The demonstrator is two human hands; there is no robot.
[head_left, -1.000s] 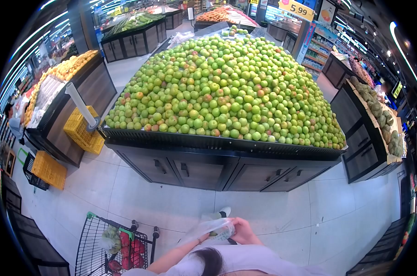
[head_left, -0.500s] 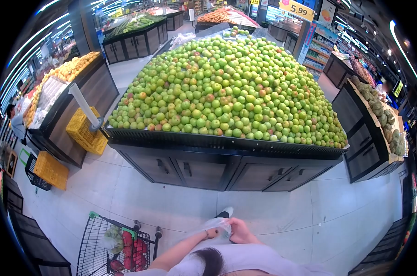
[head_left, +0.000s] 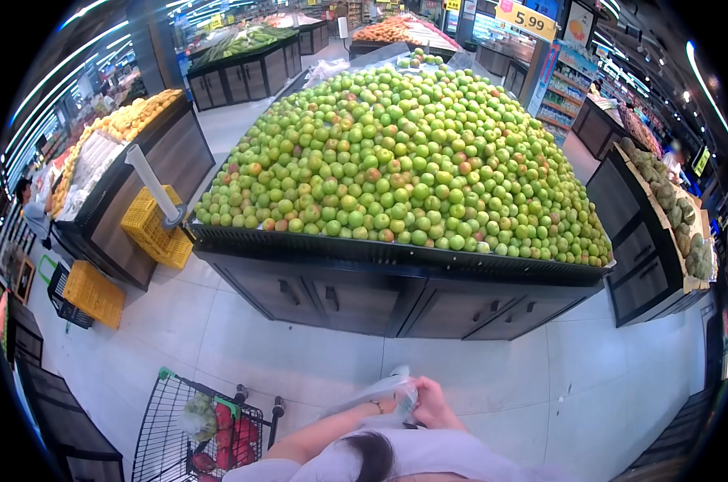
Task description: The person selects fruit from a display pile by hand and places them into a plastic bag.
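Observation:
In the head view, a thin clear plastic bag (head_left: 356,397) is bunched between my two hands, low in front of my body. My right hand (head_left: 431,403) is closed on the bag's gathered edge. Close beside it, my left hand (head_left: 398,402) is partly covered by the film and appears closed on the bag too; its fingertips are hidden. Beyond both hands stands a large sloped display of green plums (head_left: 396,169), some with a reddish blush. Neither hand touches the fruit.
A wire shopping cart (head_left: 171,426) with bagged green produce and red fruit stands at my left. Yellow crates (head_left: 95,293) and a post holding a plastic roll (head_left: 151,185) are further left. A stand of rough-skinned produce (head_left: 661,193) is on the right.
My hands have drawn closer together, the left moving right towards the right hand. The bag is more bunched between them. The view has shifted slightly.

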